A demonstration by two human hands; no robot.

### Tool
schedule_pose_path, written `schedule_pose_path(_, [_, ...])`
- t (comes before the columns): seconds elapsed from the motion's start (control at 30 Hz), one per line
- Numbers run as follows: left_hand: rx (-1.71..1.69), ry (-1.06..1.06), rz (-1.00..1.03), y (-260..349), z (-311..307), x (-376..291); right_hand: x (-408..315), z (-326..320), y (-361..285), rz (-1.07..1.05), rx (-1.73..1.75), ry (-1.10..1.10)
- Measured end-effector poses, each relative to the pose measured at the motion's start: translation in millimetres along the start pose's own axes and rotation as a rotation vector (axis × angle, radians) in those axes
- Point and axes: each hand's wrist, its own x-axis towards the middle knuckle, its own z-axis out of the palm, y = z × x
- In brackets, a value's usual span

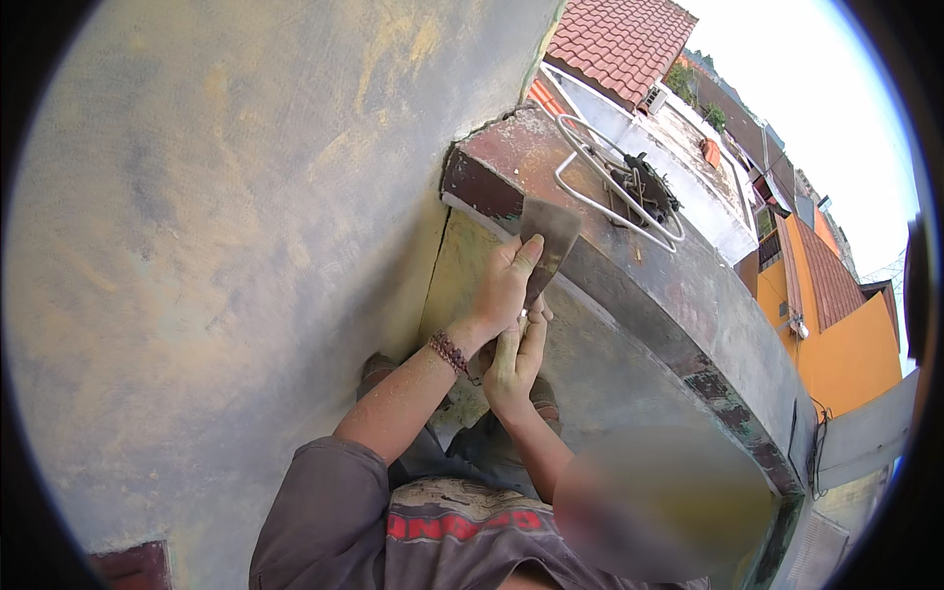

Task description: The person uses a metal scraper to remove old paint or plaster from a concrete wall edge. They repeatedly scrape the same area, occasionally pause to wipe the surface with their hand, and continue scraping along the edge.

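Note:
A broad, dusty metal scraper blade [549,247] points up and away, its far end overlapping the edge of a painted masonry ledge [627,276]. My left hand [504,291], with a braided bracelet at the wrist, grips the blade, thumb pressed flat on its face. Just below, my right hand [518,361] closes around the lower end of the tool, where its fingers hide most of the handle. Whether the blade touches the ledge, I cannot tell.
Looped white cable [619,188] and a dark tangle of wires [645,184] lie on the ledge. A patchy plastered wall [221,221] rises at left, with a crack [435,265] near the corner. Beyond the ledge are tiled roofs [619,44] and an orange building [848,354].

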Motion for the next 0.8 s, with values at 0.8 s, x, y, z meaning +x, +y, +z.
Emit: schedule_pose_path(0.8, [-0.014, 0.026, -0.033, -11, 14, -20, -19, -15, -7, -0.018, -0.091, 0.057])
